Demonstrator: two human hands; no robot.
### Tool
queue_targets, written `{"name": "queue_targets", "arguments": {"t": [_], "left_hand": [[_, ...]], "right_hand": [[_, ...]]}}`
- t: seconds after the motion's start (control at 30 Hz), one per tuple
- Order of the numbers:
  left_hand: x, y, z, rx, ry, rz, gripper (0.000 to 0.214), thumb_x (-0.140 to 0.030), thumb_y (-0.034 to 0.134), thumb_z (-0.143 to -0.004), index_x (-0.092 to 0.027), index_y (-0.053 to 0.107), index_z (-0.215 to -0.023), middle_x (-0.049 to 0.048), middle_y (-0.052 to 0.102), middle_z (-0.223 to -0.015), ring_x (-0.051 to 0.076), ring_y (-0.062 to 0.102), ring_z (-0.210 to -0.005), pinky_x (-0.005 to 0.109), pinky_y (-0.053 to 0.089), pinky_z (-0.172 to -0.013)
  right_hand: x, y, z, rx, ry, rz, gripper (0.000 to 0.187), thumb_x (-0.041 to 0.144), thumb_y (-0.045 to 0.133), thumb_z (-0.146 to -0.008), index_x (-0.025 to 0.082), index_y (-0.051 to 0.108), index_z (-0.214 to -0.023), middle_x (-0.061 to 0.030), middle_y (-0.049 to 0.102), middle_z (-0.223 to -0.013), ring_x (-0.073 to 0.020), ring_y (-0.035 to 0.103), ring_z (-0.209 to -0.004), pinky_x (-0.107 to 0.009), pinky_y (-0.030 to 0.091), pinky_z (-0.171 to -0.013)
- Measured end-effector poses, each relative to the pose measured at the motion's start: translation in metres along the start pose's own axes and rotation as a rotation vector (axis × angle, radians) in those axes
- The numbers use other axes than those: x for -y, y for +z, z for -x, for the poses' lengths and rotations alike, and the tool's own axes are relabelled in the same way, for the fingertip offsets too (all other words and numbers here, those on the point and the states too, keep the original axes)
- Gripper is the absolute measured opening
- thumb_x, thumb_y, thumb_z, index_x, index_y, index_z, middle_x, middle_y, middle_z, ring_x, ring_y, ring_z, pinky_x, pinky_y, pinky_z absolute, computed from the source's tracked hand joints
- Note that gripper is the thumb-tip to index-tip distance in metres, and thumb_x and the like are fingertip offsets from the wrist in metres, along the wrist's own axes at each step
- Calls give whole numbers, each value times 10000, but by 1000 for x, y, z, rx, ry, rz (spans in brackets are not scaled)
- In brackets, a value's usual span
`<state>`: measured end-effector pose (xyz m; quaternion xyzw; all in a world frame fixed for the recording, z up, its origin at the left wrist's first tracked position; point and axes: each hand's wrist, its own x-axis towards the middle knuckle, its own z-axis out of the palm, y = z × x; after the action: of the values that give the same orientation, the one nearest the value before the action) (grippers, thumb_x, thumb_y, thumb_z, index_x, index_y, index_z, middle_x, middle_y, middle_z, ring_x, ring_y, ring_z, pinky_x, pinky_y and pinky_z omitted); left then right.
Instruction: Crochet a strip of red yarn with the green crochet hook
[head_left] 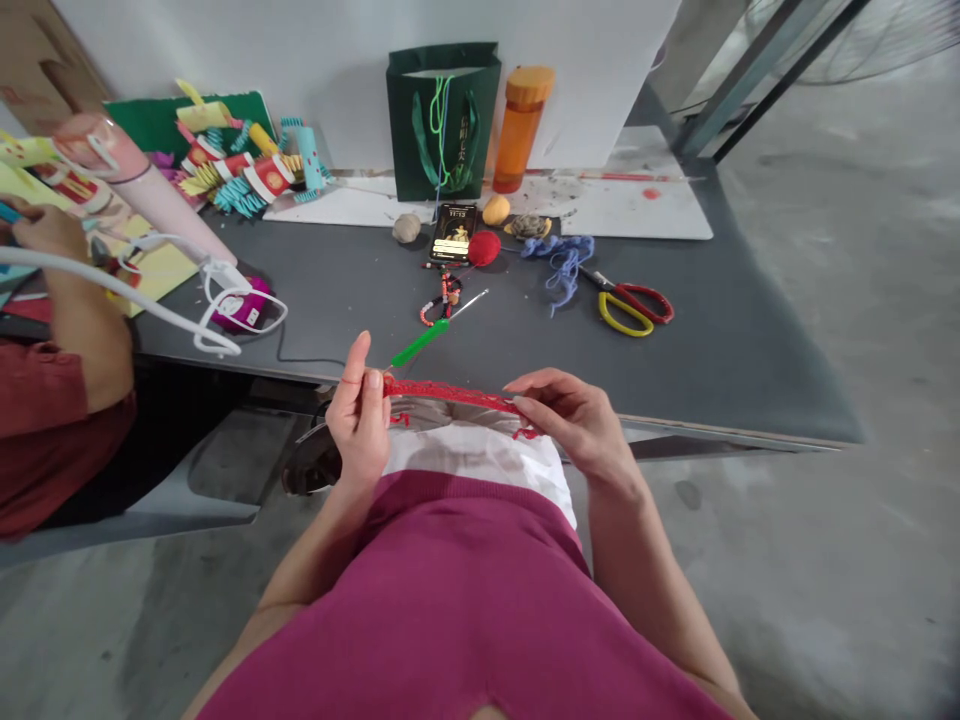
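Left hand (358, 415) closed in a pinch, thumb and forefinger on one end of a red crocheted strip (450, 394); right hand (570, 420) pinches the other end, fingers lightly curled. Strip pulled straight between them, above a white cloth (480, 460) on the lap. Green-handled crochet hook (420, 343) just beyond the left fingers, seemingly lying on the grey table (315, 300); contact with the hand cannot be told. Past the hook, a beaded cord (442, 300); further out, a red ball (484, 248) beside a phone (454, 232). Ahead of the right hand, blue yarn (559, 260) and yellow-and-red-handled scissors (626, 305). Well off to the left of the grip, a co-worker's hand (49, 232) holds colored paper.
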<state>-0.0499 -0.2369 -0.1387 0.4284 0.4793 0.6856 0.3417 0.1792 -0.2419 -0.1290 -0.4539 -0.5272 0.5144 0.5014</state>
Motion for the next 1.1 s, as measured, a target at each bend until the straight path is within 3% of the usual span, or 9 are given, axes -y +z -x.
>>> {"name": "queue_targets", "arguments": {"t": [0.13,0.27,0.47,0.67,0.9,1.1], "left_hand": [[5,-10,-8,-11,42,9,476,-539,710,-941,-348,708,-1377,-69,359,-583,82,205,-488,253,202,-418],[14,-14,-18,-53,-10,-19,478,-518,708,-937,-322,709,-1373,-78,305,-597,87,191,-510,245,198,-431],[32,-16,-27,-124,-85,7,497,-511,767,-876,-281,746,-1316,-78,315,-622,86,219,-535,225,257,-462],[40,-17,-26,-92,-98,-52,491,-503,688,-942,-272,709,-1375,-69,389,-614,98,330,-520,228,339,-491],[43,-3,-31,-52,-85,-21,511,-527,727,-924,-266,717,-1363,-84,357,-593,72,246,-484,212,240,-417],[49,-2,-33,45,-48,-191,545,-561,676,-956,-221,705,-1380,-56,481,-638,85,324,-510,235,270,-459]], "right_hand": [[3,-18,2,-29,-28,60,250,453,880,-768,235,810,-868,18,657,-592,-115,536,-507,-247,422,-437],[5,-36,0,-35,0,146,290,473,879,-761,226,811,-895,20,637,-584,-108,488,-470,-241,362,-383],[1,-57,-8,-24,52,229,348,493,905,-718,205,811,-887,7,646,-599,-111,520,-497,-244,378,-417],[-7,-73,-20,-113,79,268,372,486,900,-696,201,815,-919,24,614,-574,-91,437,-452,-236,286,-376],[-29,-74,-43,-287,-53,425,305,447,818,-720,196,802,-892,-9,684,-642,-150,571,-565,-296,449,-541],[-47,-74,-44,-443,-155,709,172,362,709,-778,218,780,-840,-53,757,-772,-219,662,-707,-380,542,-721]]}}
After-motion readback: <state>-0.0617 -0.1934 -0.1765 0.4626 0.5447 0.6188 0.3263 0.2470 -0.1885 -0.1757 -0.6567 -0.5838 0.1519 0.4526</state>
